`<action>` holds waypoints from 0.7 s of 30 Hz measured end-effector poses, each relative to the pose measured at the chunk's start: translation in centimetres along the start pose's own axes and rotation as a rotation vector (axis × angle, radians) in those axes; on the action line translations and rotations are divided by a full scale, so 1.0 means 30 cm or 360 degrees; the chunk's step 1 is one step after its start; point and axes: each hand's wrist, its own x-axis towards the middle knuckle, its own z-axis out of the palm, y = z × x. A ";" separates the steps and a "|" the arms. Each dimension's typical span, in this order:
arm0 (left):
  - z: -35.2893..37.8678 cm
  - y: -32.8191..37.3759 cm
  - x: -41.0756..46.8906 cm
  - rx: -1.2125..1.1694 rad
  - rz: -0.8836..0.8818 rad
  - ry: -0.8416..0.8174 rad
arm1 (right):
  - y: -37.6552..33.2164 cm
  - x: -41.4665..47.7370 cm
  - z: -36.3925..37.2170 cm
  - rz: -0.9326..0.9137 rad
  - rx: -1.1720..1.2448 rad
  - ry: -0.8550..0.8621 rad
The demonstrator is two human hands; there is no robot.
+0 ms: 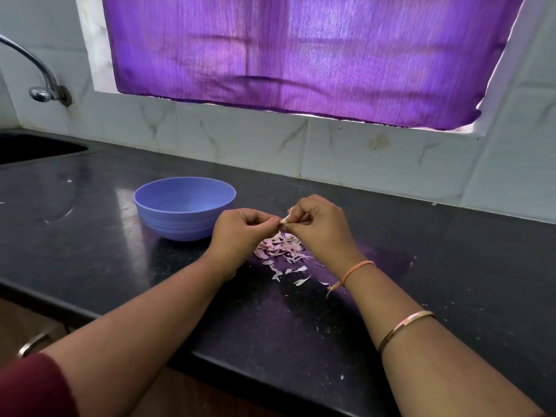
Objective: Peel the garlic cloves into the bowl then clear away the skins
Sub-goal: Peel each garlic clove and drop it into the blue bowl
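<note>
A small pale garlic clove (285, 220) is held between my two hands above the dark counter. My right hand (319, 227) pinches it with curled fingers, and my left hand (240, 231) pinches its other end with thumb and fingertips. Under the hands lies a pile of pinkish-white garlic skins (281, 246), with loose flakes (288, 272) scattered toward me. A blue-violet bowl (183, 219) stands just left of my left hand; its inside is hidden from this angle.
The black granite counter (105, 236) runs left to a sink (36, 147) with a wall tap (45, 88). A tiled wall and a purple curtain (301, 55) stand behind. The counter's front edge (210, 362) is near me, with a drawer handle (33, 344) below.
</note>
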 end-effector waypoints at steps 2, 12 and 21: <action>0.002 0.002 -0.001 0.0000 0.0001 0.0007 | -0.002 0.000 0.000 0.0051 0.0039 -0.0013; 0.004 -0.001 0.004 -0.0051 -0.0033 0.0122 | -0.007 -0.003 -0.006 0.0337 0.0691 -0.0067; 0.006 0.012 -0.005 -0.0154 -0.0006 0.0034 | -0.010 -0.005 -0.009 0.0320 0.0658 -0.0103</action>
